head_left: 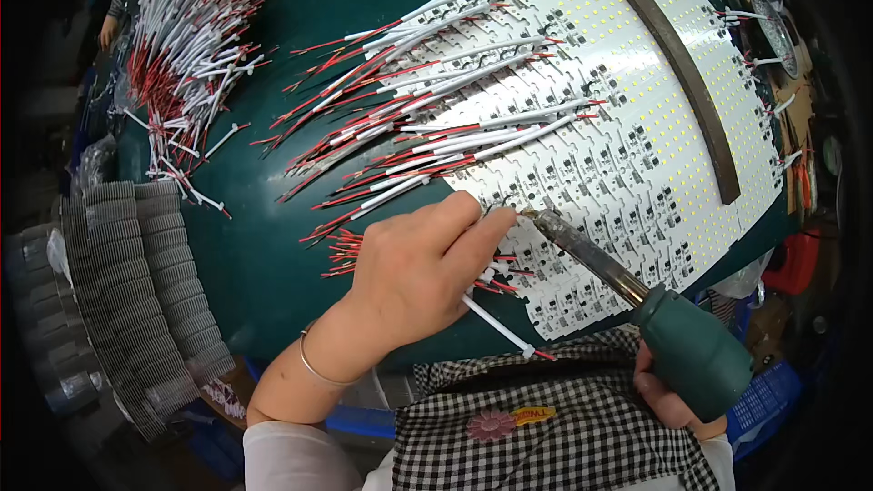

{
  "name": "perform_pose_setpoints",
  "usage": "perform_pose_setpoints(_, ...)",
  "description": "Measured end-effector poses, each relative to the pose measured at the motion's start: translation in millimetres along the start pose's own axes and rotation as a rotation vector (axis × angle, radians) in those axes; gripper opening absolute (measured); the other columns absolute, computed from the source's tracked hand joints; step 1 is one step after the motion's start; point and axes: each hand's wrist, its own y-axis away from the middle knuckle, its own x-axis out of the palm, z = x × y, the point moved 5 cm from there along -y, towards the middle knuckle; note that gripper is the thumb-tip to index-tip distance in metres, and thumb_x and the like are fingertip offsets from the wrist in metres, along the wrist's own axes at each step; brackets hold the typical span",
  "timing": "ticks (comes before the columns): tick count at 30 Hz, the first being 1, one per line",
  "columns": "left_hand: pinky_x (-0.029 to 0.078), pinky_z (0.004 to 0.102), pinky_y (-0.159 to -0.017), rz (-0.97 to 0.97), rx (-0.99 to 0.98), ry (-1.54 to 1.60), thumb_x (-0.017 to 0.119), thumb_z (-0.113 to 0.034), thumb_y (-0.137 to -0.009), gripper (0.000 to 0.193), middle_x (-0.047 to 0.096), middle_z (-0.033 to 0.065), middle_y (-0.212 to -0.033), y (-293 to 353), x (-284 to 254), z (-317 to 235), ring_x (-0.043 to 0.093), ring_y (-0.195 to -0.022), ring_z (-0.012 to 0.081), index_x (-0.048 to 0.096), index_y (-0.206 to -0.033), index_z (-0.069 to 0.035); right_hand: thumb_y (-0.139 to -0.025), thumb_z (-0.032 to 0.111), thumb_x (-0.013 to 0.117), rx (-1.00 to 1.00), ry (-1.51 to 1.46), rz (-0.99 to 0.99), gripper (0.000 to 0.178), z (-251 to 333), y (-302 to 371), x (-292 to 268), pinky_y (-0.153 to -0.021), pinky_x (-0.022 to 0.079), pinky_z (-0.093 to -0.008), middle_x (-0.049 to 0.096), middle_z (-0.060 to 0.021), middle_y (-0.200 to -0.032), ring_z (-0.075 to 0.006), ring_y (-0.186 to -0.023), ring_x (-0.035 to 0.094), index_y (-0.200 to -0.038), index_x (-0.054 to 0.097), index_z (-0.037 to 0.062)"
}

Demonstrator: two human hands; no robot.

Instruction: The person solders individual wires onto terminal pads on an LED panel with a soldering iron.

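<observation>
Reaching the near edge of the green table (238,259), the white circuit-board panel (596,168) (dotted with yellow LEDs (637,45)) lies under the left hand (414,264)'s narrowed fingertips, whose hold is hidden; the right hand (668,397) grips the soldering iron (647,305).

My white sleeves (296,459), slim silver-toned bangle (310,366) on my left wrist (335,347), black-and-white checked garment (582,450), pink flower motif (491,425), adjacent yellow motif (534,415).
</observation>
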Motion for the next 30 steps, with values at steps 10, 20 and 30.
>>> perform_pose_setpoints(10,0.044,0.0322,-0.046,-0.023,0.028,-0.003,0.061,0.0,-0.064,0.046,0.056,0.0066,-0.075,-6,1,-4,0.055,-0.056,0.0221,0.065,-0.109,-0.004,-0.069,0.016,0.074,0.195,-0.584,-0.241,0.063,-29,34,-5,-0.05,0.046,-0.0279,0.055,-0.0074,-0.064,-0.0168,-0.052,0.054,-0.124,0.048,-0.0028)
perform_pose_setpoints(20,0.051,0.0349,-0.06,-0.116,0.007,0.316,0.064,0.005,-0.063,0.03,0.061,0.0139,-0.087,-3,-12,7,0.063,-0.071,0.0297,0.061,-0.092,-0.001,-0.069,0.011,0.073,-0.278,-0.483,-0.45,0.069,-18,36,-41,-0.037,0.04,-0.0242,0.062,-0.0192,-0.092,-0.0136,-0.042,0.049,-0.124,0.041,-0.0164)
perform_pose_setpoints(30,0.047,0.0279,-0.061,-0.133,-0.143,0.148,0.066,0.007,-0.07,0.048,0.055,0.0083,-0.078,-22,-17,-15,0.055,-0.068,0.0189,0.065,-0.117,-0.003,-0.064,0.007,0.073,-0.217,-0.557,-0.363,0.071,-30,24,-29,-0.036,0.045,-0.0257,0.056,-0.0238,-0.114,-0.0171,-0.044,0.054,-0.122,0.041,-0.0186)
